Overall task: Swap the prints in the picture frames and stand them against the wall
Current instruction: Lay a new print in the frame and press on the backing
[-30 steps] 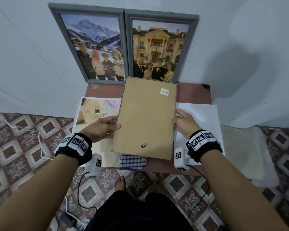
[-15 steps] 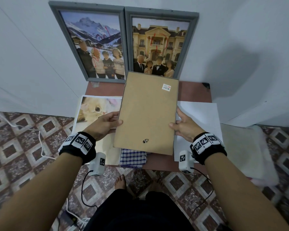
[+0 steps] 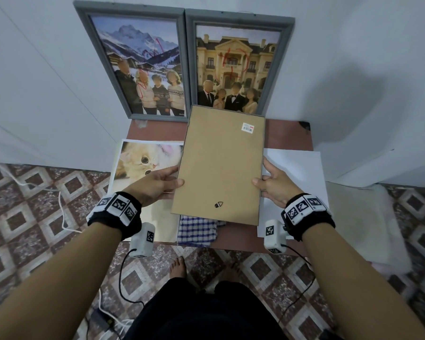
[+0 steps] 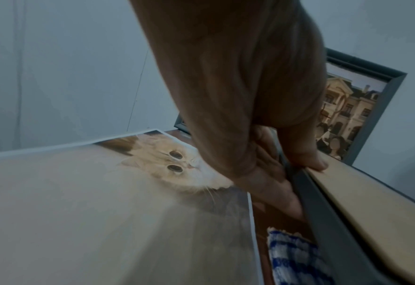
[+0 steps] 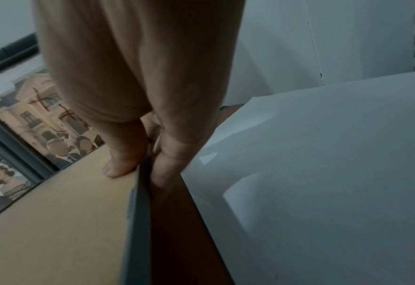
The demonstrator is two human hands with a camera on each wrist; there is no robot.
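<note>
A blue-checked cloth (image 3: 197, 232) lies at the bench's (image 3: 286, 136) near edge; white cables (image 3: 62, 209) trail across the patterned tile floor (image 3: 22, 217)

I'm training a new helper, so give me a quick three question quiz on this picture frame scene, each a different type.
1. True or false: the frame held by the left hand and right hand shows its cardboard back.
2. How many framed photos, such as the mountain photo, lean on the wall?
3. Which lies left of the held frame: A cat print, B white sheet, C checked cloth?

Key: 1 true. 2 two. 3 A.
</note>
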